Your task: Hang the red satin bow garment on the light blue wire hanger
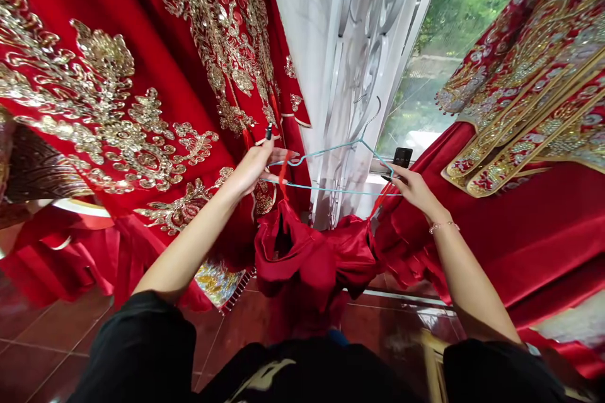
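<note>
My left hand (258,170) and my right hand (416,189) hold the two ends of a light blue wire coat hanger (331,167), whose hook points up and away from me. A dark red satin garment (307,258) hangs bunched below the hanger. Its thin red strap (283,176) rises near my left hand, and another red strap (382,198) rises near my right hand. The garment's upper part is folded, so its shape is partly hidden.
Red robes with gold embroidery hang at left (118,107) and right (529,88). Between them are a white sheer curtain (340,63) and a window (454,56). A black object (403,157) sits beyond my right hand. Below lies a dark red tile floor (61,352).
</note>
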`<control>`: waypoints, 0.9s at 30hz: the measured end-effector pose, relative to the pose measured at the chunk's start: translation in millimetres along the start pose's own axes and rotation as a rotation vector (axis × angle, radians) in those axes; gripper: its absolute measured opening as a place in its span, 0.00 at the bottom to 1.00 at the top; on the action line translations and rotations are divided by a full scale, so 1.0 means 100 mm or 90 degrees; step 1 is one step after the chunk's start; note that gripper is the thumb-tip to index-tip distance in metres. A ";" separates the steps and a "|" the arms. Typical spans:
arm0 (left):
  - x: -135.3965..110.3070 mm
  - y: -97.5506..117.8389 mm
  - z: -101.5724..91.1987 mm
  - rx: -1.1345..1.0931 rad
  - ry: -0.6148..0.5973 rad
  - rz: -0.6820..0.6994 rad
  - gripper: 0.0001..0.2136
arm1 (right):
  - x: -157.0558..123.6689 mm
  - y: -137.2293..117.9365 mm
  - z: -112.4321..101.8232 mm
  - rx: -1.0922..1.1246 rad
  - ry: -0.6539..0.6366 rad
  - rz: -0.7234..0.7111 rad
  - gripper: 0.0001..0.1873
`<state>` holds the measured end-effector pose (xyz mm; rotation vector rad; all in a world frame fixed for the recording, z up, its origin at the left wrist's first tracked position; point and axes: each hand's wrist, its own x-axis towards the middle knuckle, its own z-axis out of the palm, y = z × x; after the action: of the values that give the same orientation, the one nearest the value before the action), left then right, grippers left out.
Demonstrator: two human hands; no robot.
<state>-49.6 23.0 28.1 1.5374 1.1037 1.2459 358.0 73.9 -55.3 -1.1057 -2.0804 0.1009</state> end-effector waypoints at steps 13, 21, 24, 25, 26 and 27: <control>-0.38 -0.07 -0.07 0.519 0.175 0.277 0.15 | -0.44 -0.09 0.10 0.012 0.189 0.076 0.26; -1.14 -1.12 0.14 0.364 -0.401 0.099 0.15 | -1.39 0.41 0.70 0.249 0.167 0.352 0.16; -1.12 -1.16 0.03 0.302 -0.462 0.029 0.17 | -1.60 0.39 1.00 0.278 0.015 0.382 0.19; -1.10 -1.14 -0.01 0.280 -0.475 0.000 0.16 | -1.64 0.38 1.07 0.280 -0.007 0.395 0.20; -1.08 -1.13 -0.03 0.264 -0.480 -0.022 0.13 | -1.67 0.36 1.12 0.278 -0.020 0.410 0.20; -1.05 -1.12 -0.04 0.257 -0.483 -0.035 0.12 | -1.70 0.36 1.14 0.271 -0.025 0.426 0.19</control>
<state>-79.3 -50.1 -104.3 2.0180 0.8911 0.3210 363.7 1.3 -250.3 -1.4723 -1.5335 0.8509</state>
